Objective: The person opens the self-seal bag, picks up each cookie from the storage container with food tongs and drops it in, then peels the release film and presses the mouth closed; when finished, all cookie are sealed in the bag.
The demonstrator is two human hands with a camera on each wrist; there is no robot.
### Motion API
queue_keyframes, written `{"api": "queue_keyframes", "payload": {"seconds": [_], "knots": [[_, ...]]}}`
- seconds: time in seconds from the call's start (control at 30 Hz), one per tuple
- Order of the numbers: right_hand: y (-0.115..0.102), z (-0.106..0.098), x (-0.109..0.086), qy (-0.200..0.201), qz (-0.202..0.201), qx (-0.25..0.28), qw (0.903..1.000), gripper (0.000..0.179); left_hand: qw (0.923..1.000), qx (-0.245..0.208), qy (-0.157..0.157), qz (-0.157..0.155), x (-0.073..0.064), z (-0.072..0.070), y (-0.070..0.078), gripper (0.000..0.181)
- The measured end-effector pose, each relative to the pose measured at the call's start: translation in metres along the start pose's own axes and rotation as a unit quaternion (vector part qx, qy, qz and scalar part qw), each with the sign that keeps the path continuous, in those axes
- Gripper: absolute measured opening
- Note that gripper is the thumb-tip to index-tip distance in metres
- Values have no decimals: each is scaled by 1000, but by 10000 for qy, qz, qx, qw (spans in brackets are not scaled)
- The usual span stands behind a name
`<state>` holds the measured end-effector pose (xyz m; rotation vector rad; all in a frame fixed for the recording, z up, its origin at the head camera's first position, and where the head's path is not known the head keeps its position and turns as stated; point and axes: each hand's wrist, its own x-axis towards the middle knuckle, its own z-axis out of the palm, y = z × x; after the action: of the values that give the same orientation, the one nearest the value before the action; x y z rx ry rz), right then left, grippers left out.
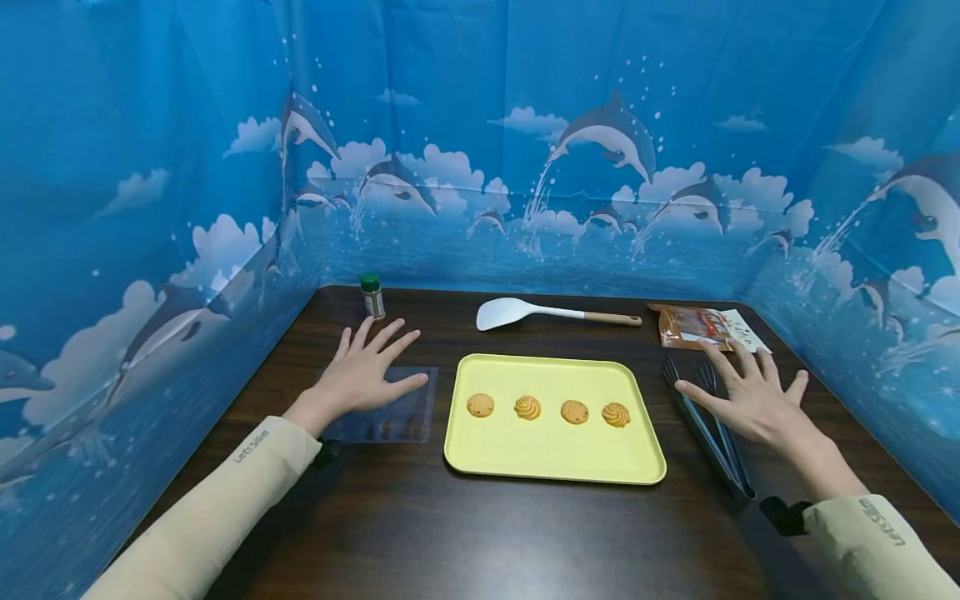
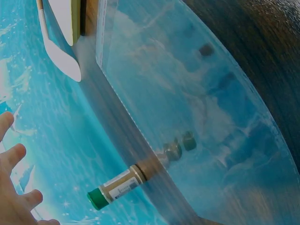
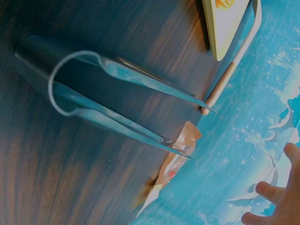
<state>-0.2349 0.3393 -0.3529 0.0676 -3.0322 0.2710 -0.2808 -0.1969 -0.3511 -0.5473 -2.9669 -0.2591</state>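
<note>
My left hand (image 1: 358,375), fingers spread, hovers over a clear plastic bag (image 1: 397,412) lying flat on the table. Just beyond its fingertips stands a small spice jar (image 1: 373,300) with a green cap, also seen in the left wrist view. My right hand (image 1: 757,396) is spread out above a pair of metal tongs (image 1: 712,442), whose two arms stand apart in the right wrist view. Neither hand holds anything. Between them lies a yellow tray (image 1: 555,458) bearing several cookies, among them a round cookie (image 1: 480,405) and a swirled cookie (image 1: 527,407).
A white spatula (image 1: 504,312) with a wooden handle lies behind the tray. At the back right rests a brown and white food packet (image 1: 697,327), partly behind the right fingers. A blue dolphin-print curtain (image 1: 450,167) encloses the dark wooden table (image 1: 495,533) at the back and sides.
</note>
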Motion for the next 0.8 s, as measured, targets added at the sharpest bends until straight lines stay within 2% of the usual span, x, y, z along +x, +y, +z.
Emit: {"api": "queue_keyframes", "payload": {"seconds": [0.17, 0.33, 0.47, 0.6, 0.8], "knots": [[-4, 3, 0, 20, -28, 64, 10000, 96, 9999, -104, 51, 7, -2, -3, -1, 82], [-19, 1, -6, 274, -358, 477, 9978, 91, 9994, -349, -36, 81, -3, -6, -1, 76], [-42, 1, -12, 558, -681, 971, 9914, 78, 9972, -628, -331, 241, -6, -5, -1, 64], [-67, 9, -9, 852, -1017, 1307, 9825, 59, 9939, -764, -689, 407, -6, -2, -4, 46], [-103, 24, 8, 774, -1341, 1810, 9712, 40, 9908, -668, -1099, 419, -4, 4, -6, 38]]}}
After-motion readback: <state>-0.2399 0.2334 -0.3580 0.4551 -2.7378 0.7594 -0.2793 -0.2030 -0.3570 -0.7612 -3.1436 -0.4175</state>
